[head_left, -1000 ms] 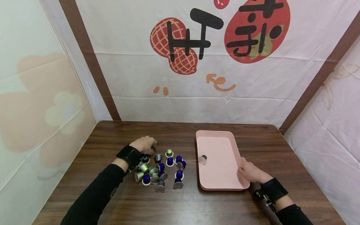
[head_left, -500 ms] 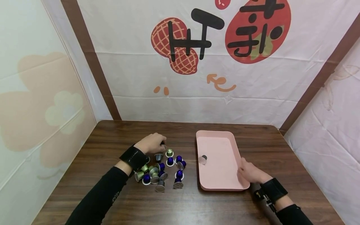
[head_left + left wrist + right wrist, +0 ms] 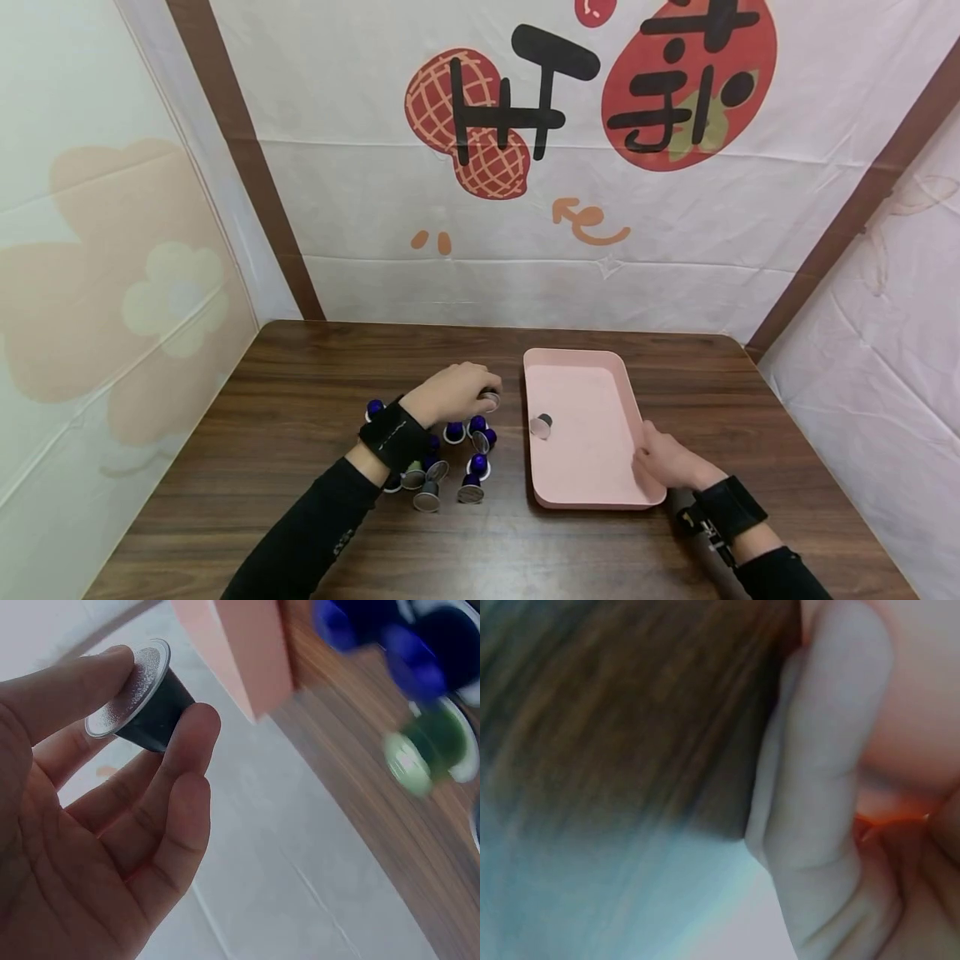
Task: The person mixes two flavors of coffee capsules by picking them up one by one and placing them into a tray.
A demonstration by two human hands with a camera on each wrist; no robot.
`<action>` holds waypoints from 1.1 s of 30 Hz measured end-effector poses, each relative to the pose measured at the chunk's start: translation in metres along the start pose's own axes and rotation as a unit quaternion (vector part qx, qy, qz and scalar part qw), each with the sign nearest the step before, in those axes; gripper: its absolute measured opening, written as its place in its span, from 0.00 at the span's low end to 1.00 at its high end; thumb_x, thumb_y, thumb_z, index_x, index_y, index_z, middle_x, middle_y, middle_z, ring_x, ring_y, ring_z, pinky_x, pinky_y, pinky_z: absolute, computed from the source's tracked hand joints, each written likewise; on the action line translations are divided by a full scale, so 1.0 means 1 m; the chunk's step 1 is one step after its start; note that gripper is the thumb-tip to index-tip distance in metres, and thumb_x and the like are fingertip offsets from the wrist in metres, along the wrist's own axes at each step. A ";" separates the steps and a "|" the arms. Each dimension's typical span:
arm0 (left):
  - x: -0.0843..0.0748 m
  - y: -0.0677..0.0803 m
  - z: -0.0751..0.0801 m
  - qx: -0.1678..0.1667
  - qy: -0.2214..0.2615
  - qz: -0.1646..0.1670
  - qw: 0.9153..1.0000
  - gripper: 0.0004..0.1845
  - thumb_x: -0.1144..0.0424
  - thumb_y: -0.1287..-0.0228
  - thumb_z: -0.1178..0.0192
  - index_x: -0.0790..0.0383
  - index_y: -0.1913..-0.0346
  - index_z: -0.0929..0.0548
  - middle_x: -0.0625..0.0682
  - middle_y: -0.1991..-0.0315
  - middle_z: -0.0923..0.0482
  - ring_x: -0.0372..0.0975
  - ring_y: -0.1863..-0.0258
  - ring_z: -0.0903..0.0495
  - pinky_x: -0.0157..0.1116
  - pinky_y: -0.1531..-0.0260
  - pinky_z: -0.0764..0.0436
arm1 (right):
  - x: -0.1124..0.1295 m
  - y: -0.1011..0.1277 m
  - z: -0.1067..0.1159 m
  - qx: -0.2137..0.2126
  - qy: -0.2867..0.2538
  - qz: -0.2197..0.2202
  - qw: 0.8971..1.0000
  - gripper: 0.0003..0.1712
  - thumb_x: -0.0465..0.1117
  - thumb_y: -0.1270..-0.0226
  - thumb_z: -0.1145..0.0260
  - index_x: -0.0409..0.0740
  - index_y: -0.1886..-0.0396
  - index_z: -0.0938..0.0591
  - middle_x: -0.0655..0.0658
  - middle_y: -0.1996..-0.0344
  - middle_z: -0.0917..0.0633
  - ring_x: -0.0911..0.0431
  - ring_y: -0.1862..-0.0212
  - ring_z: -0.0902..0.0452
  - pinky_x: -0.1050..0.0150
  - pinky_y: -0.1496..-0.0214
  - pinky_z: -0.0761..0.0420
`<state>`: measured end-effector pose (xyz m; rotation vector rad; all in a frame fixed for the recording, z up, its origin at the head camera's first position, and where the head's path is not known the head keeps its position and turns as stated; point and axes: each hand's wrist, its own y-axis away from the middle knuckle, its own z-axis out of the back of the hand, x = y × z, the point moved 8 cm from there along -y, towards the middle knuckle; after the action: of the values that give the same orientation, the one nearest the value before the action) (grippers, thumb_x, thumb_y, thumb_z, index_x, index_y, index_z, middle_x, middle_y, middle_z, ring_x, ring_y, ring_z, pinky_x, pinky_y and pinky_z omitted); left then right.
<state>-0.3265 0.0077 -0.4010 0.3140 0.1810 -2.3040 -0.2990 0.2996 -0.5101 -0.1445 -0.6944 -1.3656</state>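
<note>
My left hand (image 3: 453,393) pinches a dark grey coffee capsule (image 3: 142,701) between thumb and fingers; in the head view that capsule (image 3: 491,399) hangs just left of the pink tray (image 3: 592,483). A pile of purple, green and grey capsules (image 3: 457,454) lies on the wooden table under and behind the left wrist. One grey capsule (image 3: 541,425) lies on its side inside the tray near its left wall. My right hand (image 3: 663,461) grips the tray's right rim near the front corner; the right wrist view shows only a blurred finger (image 3: 832,787) against the rim.
The brown wooden table (image 3: 300,383) is walled by white cloth panels at the back and both sides. A lone purple capsule (image 3: 374,409) sits left of the pile. The tray's pink edge (image 3: 247,652) shows close by in the left wrist view.
My left hand lifted a grey capsule from the left side of the pile and carried it right, toward the tray. The right hand and tray stayed put.
</note>
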 end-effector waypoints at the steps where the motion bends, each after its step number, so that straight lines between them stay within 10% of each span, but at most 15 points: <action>1: -0.005 -0.003 -0.002 -0.001 0.003 -0.007 1.000 0.03 0.60 0.34 0.43 0.51 0.66 0.21 0.45 0.68 0.28 0.35 0.71 0.30 0.34 0.70 0.29 | -0.001 0.001 0.000 -0.001 0.000 -0.001 1.000 0.23 0.34 0.29 0.52 0.24 0.41 0.44 0.43 0.74 0.30 0.54 0.70 0.29 0.60 0.70 0.31; 18: -0.103 -0.061 -0.028 0.042 -0.006 -0.108 0.993 0.06 0.62 0.34 0.43 0.53 0.70 0.24 0.43 0.74 0.32 0.33 0.74 0.34 0.28 0.71 0.35 | 0.001 -0.001 0.003 -0.016 0.008 0.026 1.000 0.15 0.33 0.29 0.51 0.27 0.49 0.39 0.46 0.78 0.32 0.55 0.76 0.31 0.62 0.75 0.32; 33: -0.128 -0.085 -0.065 0.102 -0.051 -0.101 0.988 0.04 0.61 0.35 0.40 0.55 0.68 0.22 0.43 0.73 0.27 0.34 0.72 0.30 0.28 0.71 0.32 | 0.002 -0.005 0.007 -0.024 0.027 0.027 0.999 0.12 0.33 0.30 0.51 0.30 0.52 0.38 0.44 0.75 0.29 0.54 0.71 0.30 0.60 0.69 0.30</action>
<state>-0.2933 0.1699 -0.4241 0.2916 -0.0776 -2.5391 -0.3061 0.3007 -0.5047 -0.1626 -0.6078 -1.3309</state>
